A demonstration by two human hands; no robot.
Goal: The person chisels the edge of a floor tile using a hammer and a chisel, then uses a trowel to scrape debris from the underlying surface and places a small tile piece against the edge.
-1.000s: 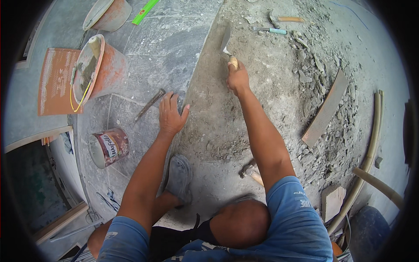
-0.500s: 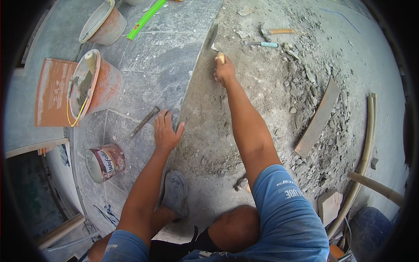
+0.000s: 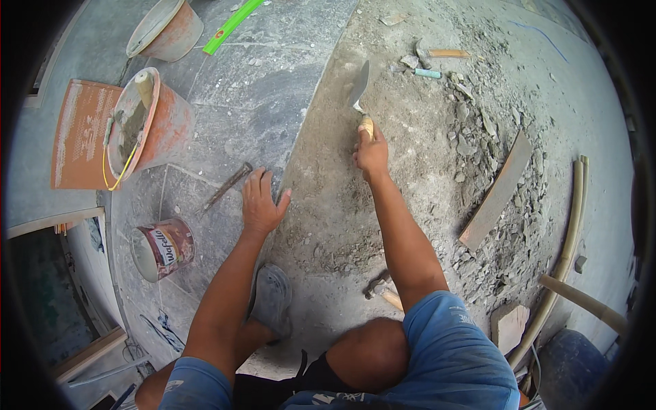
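Observation:
My right hand (image 3: 372, 152) is closed round the wooden handle of a pointed trowel (image 3: 360, 87), its blade over the bare, sandy ground (image 3: 342, 198) and aimed away from me. Flat on the grey tiles (image 3: 239, 123), close to their edge, lies my left hand (image 3: 262, 203) with its fingers spread and nothing in it. Just beyond its fingertips a rusty chisel-like metal bar (image 3: 229, 186) rests on the tiles. Under my right forearm a hammer (image 3: 387, 292) shows in part.
Left on the tiles are a cement-stained bucket (image 3: 167, 130), another bucket (image 3: 179, 37), a small tub (image 3: 179, 247) and a green level (image 3: 229, 27). To the right lie a chisel (image 3: 427, 73), a hammer (image 3: 447, 52), rubble (image 3: 506, 253), a flat strip (image 3: 499, 191) and poles (image 3: 570, 225).
My right hand has drawn the trowel nearer to me and a little right, away from the tile edge. My left hand stays on the tiles.

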